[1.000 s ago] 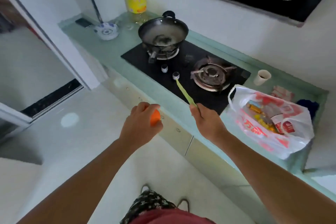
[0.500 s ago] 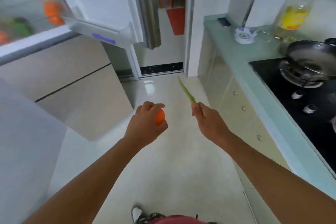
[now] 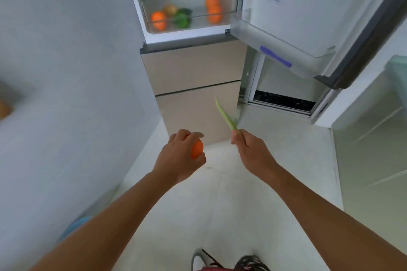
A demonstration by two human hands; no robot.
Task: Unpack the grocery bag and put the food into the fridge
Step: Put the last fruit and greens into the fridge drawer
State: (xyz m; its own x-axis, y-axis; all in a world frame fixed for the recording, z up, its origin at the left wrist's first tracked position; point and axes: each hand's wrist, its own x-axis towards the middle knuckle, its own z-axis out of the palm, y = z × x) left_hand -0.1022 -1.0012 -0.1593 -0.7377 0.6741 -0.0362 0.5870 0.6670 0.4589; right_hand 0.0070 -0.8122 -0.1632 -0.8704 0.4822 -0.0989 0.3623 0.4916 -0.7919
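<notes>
The left hand [image 3: 178, 158] is curled round an orange [image 3: 196, 148], which sits in its palm with only the right side of the fruit showing between fingers and thumb. The right hand [image 3: 253, 153], just to the right of it, pinches the near end of a long green stalk [image 3: 225, 115]; the stalk sticks out beyond the fingers and slants up and to the left. Both hands are held out over the pale floor [image 3: 253, 193], well short of the fridge [image 3: 193, 68] at the far side. Its upper door [image 3: 308, 13] stands open to the right. Inside, the clear drawer [image 3: 191, 10] holds several oranges, something green and a brownish fruit.
</notes>
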